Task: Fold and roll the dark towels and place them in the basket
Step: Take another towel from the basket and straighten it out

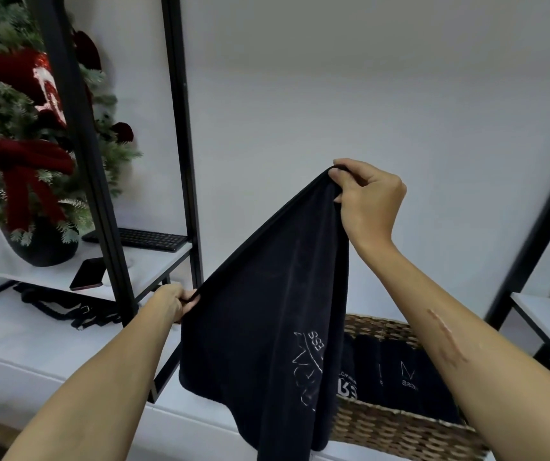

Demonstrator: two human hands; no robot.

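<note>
Hanging in the air above the desk (200, 424), the dark towel (260, 327) is unfolded, its top edge pinched by the left hand (170, 302) and right hand (368, 197). Just beside it, the wicker basket (400, 430) already holds several rolled towels (400, 377); this one apparently still needs folding, rolling and placing.

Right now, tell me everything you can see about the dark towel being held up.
The dark towel is navy or black, of soft matte cloth with a hemmed edge and a white line logo with the letters "ESS" near its lower part. It is unfolded and hangs in the air, its top edge slanting up to the right. The left hand grips the lower corner, the right hand pinches the higher one. It hangs in front of the wicker basket, hiding its left part.
</note>
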